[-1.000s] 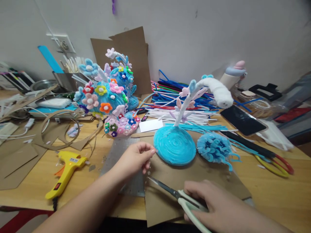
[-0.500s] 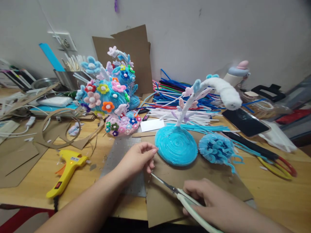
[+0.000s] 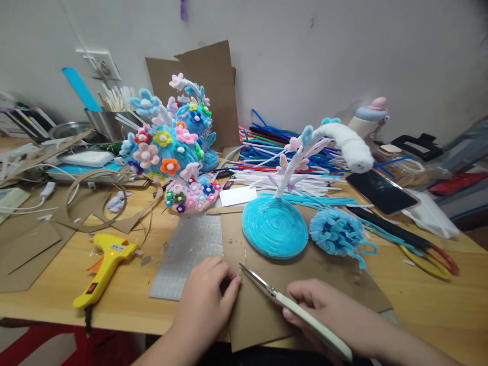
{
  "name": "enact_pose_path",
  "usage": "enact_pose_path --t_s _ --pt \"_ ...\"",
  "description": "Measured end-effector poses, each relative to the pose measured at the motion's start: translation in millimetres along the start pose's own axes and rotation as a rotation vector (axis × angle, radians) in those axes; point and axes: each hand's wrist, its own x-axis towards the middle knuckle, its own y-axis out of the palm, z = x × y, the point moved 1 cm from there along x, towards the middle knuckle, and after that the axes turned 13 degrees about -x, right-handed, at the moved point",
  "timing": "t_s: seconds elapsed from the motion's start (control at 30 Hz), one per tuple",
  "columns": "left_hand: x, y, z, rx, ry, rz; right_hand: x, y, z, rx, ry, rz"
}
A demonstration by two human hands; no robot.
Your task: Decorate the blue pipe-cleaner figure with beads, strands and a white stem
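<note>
My right hand is closed round the pale handles of a pair of scissors, whose blades point up-left over a sheet of brown cardboard. My left hand sits at the cardboard's left edge with fingers curled, thumb and fingers pinching that edge. On the cardboard stand a turquoise spiral disc with a white pipe-cleaner stem and a fuzzy blue ball.
A yellow glue gun lies at the left beside a grey mat. A flower-covered pipe-cleaner model stands behind, with a pile of pipe cleaners, a phone, cardboard scraps and red-yellow handled scissors.
My left hand has drawn back from beside the turquoise disc to the cardboard's near left edge. The scissors have closed and tilted up a little in my right hand.
</note>
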Motion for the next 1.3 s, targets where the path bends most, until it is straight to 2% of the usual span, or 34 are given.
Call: enact_pose_path --t_s 0.27,0.37,0.43,0.5,0.6,0.67,0.73,0.8,0.93,1.1,1.2,1.3 --pt "0 0.4 0 -0.031 0.015 -0.041 -1 1 4 -0.03 0.026 -0.02" --pt "-3 -6.7 -2 -0.075 -0.028 -0.001 0 0 2 -0.002 0.037 0.005" --pt "-8 -15.9 -2 -0.151 -0.104 0.062 0 0 -2 0.023 0.034 0.03" --pt "-17 -26.8 0 -0.299 -0.203 0.148 0 -1 -8 0.038 0.015 0.042" --pt "-33 -39.0 6 -0.692 -0.35 0.31 -1 -1 -16 0.062 -0.027 0.042" --pt "-39 -41.5 9 -0.984 -0.41 0.333 -3 1 -18 0.112 -0.078 0.047" --pt "-38 -39.6 6 -1.202 -0.426 0.256 -3 6 -14 0.189 -0.18 0.06" --pt "-30 -34.3 -2 -1.319 -0.42 0.166 -2 13 -3 0.288 -0.295 0.04" --pt "-3 -21.0 -29 -1.457 -0.472 0.088 8 32 26 0.484 -0.394 -0.157" --pt "17 -12.6 -47 -1.606 -0.634 -0.227 27 42 44 0.662 -0.451 -0.344" --pt "19 -9.2 -47 -1.607 -0.625 -0.265 35 43 45 0.684 -0.459 -0.372" --pt "19 -4.8 -43 -1.609 -0.607 -0.231 38 44 46 0.701 -0.469 -0.317"
